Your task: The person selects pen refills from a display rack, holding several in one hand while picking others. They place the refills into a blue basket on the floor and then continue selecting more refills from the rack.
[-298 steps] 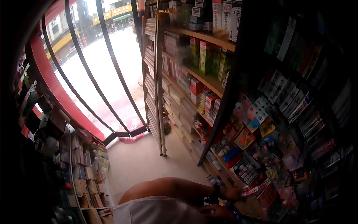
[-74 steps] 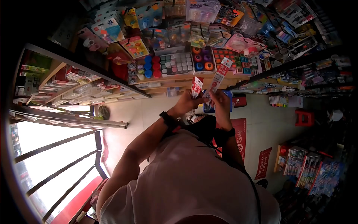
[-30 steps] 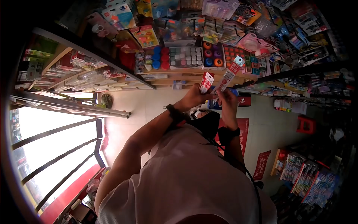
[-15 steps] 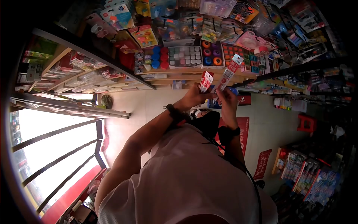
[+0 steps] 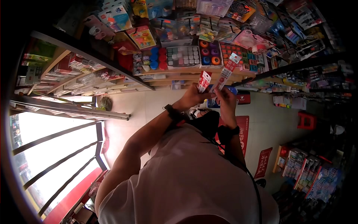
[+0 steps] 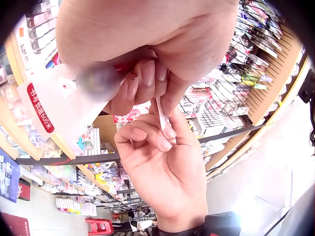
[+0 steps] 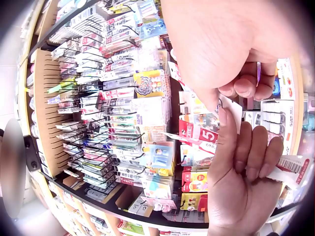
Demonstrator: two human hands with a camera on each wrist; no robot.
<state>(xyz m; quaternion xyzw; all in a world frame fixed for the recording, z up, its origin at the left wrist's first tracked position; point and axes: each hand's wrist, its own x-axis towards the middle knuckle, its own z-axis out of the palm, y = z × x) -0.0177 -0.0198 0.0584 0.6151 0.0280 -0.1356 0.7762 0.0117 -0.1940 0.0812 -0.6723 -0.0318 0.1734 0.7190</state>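
My left hand (image 5: 192,98) grips a short red-and-white hang-hole packet (image 5: 204,81), its printed end sticking up past the fingers. Beside it my right hand (image 5: 226,102) pinches the lower part of a long, narrow clear packet (image 5: 226,72) with a red header, which slants up and right. Both hands meet in front of the chest, fingertips close together. In the left wrist view, the right hand (image 6: 167,167) pinches a thin white edge (image 6: 161,115) right under the left fingers. The right wrist view shows the left thumb and curled fingers (image 7: 251,152) with a barcoded end (image 7: 293,169) behind them.
Ahead is a shelf edge (image 5: 179,71) with boxes of small bottles (image 5: 183,56) and hanging blister packs (image 5: 141,36) above. A folding ladder (image 5: 74,108) leans at left, near the barred doorway. A red stool (image 5: 306,120) and red floor mats (image 5: 264,162) lie to the right.
The view has turned from the doorway to the rack, and both hands have come up together with the packets. Over the last second hands and packets stay almost still, with a slight view shift.
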